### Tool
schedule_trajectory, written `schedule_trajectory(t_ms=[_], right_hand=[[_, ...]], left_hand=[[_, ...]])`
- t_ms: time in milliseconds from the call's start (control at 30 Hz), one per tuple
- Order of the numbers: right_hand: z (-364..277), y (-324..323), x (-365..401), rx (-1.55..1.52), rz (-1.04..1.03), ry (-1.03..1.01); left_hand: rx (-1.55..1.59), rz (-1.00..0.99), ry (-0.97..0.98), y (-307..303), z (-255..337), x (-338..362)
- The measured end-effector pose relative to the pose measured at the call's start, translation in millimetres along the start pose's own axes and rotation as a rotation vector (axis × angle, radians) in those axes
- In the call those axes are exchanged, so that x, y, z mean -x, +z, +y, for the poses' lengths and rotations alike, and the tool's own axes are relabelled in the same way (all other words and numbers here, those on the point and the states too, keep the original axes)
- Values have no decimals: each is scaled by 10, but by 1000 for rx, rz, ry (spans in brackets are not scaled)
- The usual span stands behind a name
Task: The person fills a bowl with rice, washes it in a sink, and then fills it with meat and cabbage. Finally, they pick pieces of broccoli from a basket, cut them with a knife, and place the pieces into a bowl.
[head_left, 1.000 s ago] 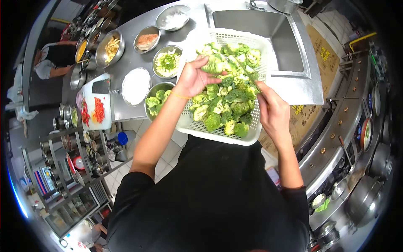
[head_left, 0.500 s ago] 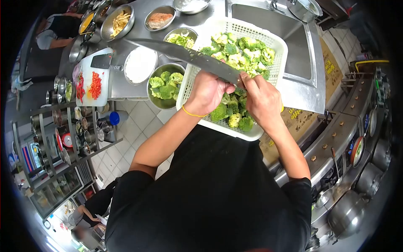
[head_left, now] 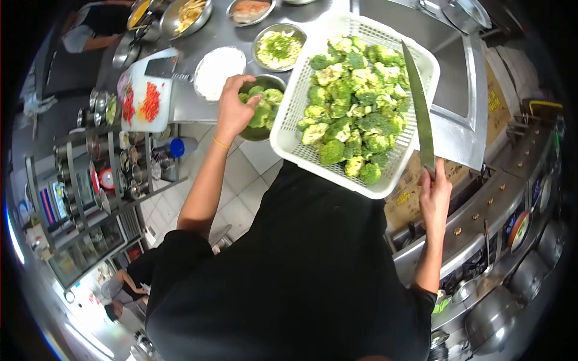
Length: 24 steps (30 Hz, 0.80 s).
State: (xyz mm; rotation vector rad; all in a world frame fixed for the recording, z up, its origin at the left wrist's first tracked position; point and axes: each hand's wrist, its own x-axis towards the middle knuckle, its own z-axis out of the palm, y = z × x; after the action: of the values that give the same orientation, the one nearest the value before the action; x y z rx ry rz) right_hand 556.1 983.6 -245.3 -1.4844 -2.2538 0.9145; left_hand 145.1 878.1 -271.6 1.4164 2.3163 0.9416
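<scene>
A white perforated basket (head_left: 283, 129) holds many cut broccoli florets (head_left: 355, 102). My right hand (head_left: 435, 195) grips the handle of a long knife (head_left: 418, 99), whose blade points away from me along the basket's right side. At the basket's left, my left hand (head_left: 236, 108) is over the rim of a metal bowl (head_left: 256, 133) of broccoli, thumb and fingers apart. Part of that bowl is hidden behind the hand. Whether the fingertips touch a floret is hard to tell.
A white container (head_left: 220, 73), a bowl of chopped greens (head_left: 279, 47) and a cutting board (head_left: 161, 114) with red pieces and a cleaver (head_left: 160, 67) lie leftward. A sink (head_left: 448, 78) is at the right. Another person (head_left: 123, 283) is at lower left.
My hands have parted. The left went to the bowl of broccoli and opened; the right carried the knife to the basket's right side. The blade swung from pointing left to pointing away.
</scene>
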Motion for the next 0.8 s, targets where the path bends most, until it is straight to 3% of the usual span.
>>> schedule_trajectory(t_ms=[67,167,200,267,300,367,400,467,567,633,667,733,800], right_hand=[[-112,-61,46,-117,15,100],[-9,-85,25,-179,-10,146],[-19,-118,14,-175,3,149],[-102,-169,19,-237,15,177],[-133,-184,47,-236,34,187],[-173,-223,104,-295,104,174],[-145,-215,151,-299,131,184],[-109,-248,230,-247,138,208],[-108,-177,250,-199,223,178],[-161,-101,138,-167,263,108],[-208,-62,58,-132,258,27],[-425,21,-206,-55,254,-152],[-685,66,-355,-42,213,-266]], left_hand=[[5,92,169,105,346,-203],[285,-166,242,599,1016,-609],[260,-211,335,914,1103,-794],[25,-116,511,1515,1294,-1124],[33,-123,529,1781,1255,-1276],[-107,-241,220,2240,1236,-1493],[-101,-248,242,2226,1325,-1500],[173,-473,-98,2001,1434,-1453],[316,-399,-99,1800,1411,-1205],[925,-282,66,1613,1407,-979],[922,-272,68,1502,1425,-846],[738,-85,433,1206,1492,-637],[541,-24,420,907,1580,-484]])
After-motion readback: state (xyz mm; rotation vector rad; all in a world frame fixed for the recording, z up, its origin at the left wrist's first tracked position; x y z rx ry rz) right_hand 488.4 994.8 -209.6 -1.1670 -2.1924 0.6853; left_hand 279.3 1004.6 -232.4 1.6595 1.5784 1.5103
